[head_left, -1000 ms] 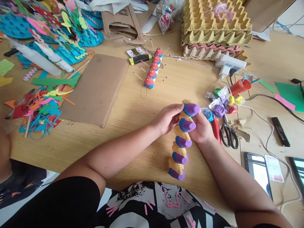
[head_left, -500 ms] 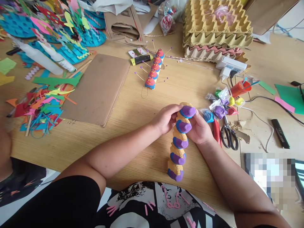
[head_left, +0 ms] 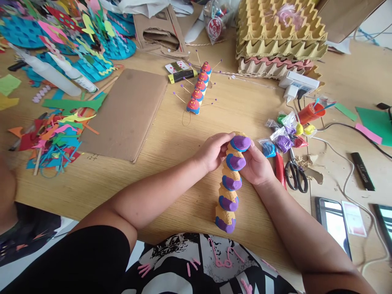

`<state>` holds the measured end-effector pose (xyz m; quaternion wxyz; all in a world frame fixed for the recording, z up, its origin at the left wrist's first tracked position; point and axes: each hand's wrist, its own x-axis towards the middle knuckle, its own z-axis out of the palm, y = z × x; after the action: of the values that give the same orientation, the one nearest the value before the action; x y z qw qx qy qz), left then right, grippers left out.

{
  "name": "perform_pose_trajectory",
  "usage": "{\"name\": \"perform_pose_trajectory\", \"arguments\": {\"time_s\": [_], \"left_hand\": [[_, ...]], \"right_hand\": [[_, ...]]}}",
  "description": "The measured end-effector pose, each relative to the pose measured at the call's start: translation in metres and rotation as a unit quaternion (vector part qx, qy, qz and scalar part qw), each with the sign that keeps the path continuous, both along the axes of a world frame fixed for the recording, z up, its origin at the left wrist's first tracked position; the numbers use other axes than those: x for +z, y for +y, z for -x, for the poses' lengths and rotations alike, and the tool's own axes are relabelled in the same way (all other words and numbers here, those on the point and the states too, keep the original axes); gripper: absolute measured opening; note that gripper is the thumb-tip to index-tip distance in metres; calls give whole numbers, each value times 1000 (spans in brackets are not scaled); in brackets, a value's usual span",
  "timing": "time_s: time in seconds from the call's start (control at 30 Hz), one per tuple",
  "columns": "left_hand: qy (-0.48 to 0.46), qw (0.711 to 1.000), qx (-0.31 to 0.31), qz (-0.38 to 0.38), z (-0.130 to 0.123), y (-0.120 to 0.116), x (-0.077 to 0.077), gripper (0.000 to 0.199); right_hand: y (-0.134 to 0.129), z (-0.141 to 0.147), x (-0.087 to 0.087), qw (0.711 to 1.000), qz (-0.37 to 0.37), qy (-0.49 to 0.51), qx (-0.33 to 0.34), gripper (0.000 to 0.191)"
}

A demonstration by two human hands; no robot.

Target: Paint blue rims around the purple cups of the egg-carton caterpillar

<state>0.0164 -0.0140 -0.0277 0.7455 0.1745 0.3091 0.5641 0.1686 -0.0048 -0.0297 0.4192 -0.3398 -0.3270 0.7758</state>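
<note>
A strip of egg carton [head_left: 232, 182] hangs between my hands over the table, its several bumps capped with purple and blue clay. My left hand [head_left: 213, 152] grips its far end from the left, thumb on top and the other fingers partly hidden behind. From the right, my right hand [head_left: 258, 163] closes on the same end, its thumb at the edge of the top purple cap. Farther off stands a finished-looking carton strip [head_left: 200, 87] with red and blue clay, small faces and purple-tipped sticks.
Left lie a cardboard sheet [head_left: 125, 114], paper scraps [head_left: 58, 139] and glue bottles [head_left: 55, 75]. Egg trays [head_left: 280, 41] are stacked at the back. On the right are clay packets [head_left: 283, 139], black-handled scissors [head_left: 295, 173], a red cup [head_left: 310, 113], a marker [head_left: 362, 171], a phone [head_left: 333, 224] and cables.
The carton strip has shifted very slightly left and toward me. Both hands keep their hold on its far end.
</note>
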Motion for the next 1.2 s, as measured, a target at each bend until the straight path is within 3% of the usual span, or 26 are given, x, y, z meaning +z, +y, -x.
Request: {"name": "perform_pose_trajectory", "arguments": {"time_s": [0.37,0.77,1.07,1.2], "left_hand": [[42,997,-22,-60,-3,-5,2,49],[28,998,-5,-48,-4,-5,2,45],[5,995,-70,-75,-1,-3,1,51],[27,995,-48,-80,-2,-3,2,47]], "right_hand": [[4,-4,4,1000,1,1,5,34],[2,-1,5,1000,-7,-6,12,37],[5,-5,7,1000,0,-22,7,42],[4,-4,6,1000,11,-18,-9,38]]}}
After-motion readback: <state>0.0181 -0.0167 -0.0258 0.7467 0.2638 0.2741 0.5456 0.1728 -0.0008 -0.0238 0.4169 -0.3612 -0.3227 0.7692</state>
